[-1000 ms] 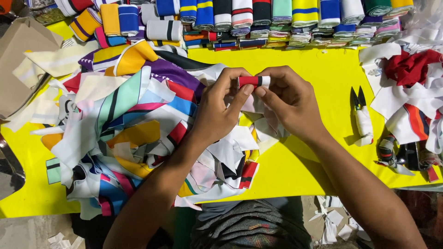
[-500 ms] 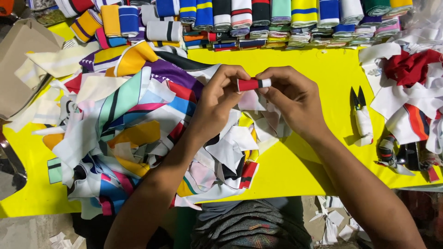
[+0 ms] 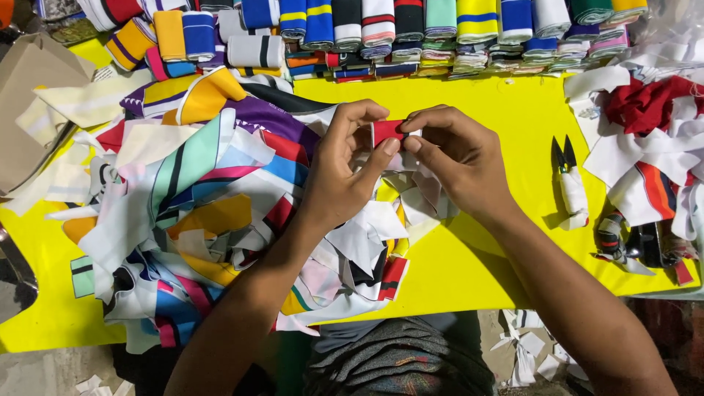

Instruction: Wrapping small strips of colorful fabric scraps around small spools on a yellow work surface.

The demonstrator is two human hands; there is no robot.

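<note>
Both hands meet over the middle of a yellow table (image 3: 484,264). My left hand (image 3: 343,172) and my right hand (image 3: 455,158) pinch the same small red and white strip of fabric (image 3: 386,130) between thumbs and fingertips, holding it just above a heap of cloth. Below and to the left of the hands lies a big pile of multicoloured fabric scraps (image 3: 205,213) in white, purple, orange, blue and red. Small thread snips (image 3: 570,180) with a white wrapped handle lie on the table to the right of my right hand.
A row of folded striped fabric rolls (image 3: 381,29) lines the far edge. A second heap of red and white scraps (image 3: 645,139) fills the right side. A brown cardboard piece (image 3: 29,110) lies at far left. White offcuts (image 3: 524,348) litter the floor.
The red and white strip has been rolled or folded shorter between the fingertips; less white end shows. Both hands stay in nearly the same place.
</note>
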